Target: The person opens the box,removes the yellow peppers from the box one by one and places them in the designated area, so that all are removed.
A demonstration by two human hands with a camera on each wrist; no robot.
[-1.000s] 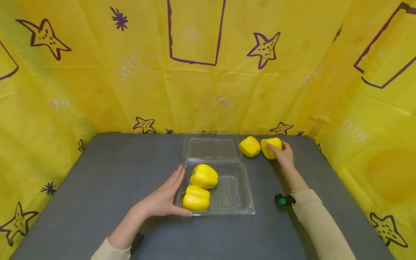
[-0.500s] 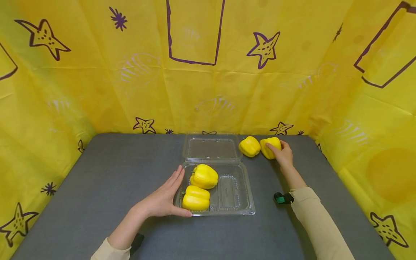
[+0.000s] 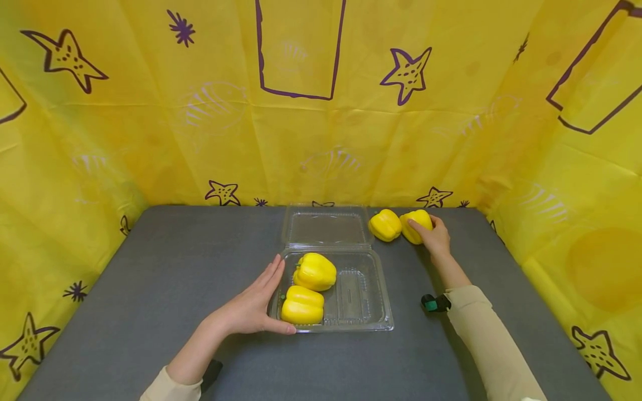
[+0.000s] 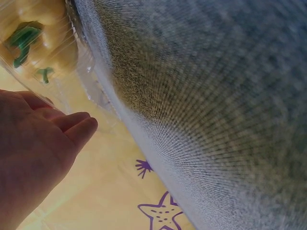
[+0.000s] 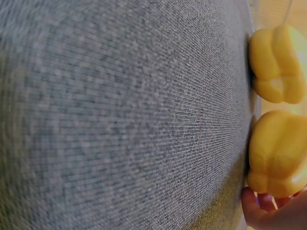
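A clear plastic clamshell container point(image 3: 358, 326) lies with its lid point(image 3: 328, 228) folded back. Two yellow bell peppers, a rear one point(image 3: 315, 272) and a front one point(image 3: 303, 305), sit in the left half of its base. My left hand point(image 3: 251, 306) rests along the container's left side, fingers straight and thumb at the front edge. At the back right, my right hand point(image 3: 437, 239) grips another yellow bell pepper point(image 3: 414, 227), thumb on its near side. Close to its left stands one more yellow bell pepper point(image 3: 385, 225). In the right wrist view, fingers point(image 5: 252, 208) touch the lower pepper point(image 5: 278, 153).
Everything stands on a dark grey table point(image 3: 165, 289). A yellow curtain point(image 3: 301, 139) with sea-creature drawings hangs behind it and along both sides. The right half of the container's base shows bare ribbed plastic.
My right hand has shifted very slightly left with its bell pepper, toward the neighbouring one. The left hand and the container have stayed in place.
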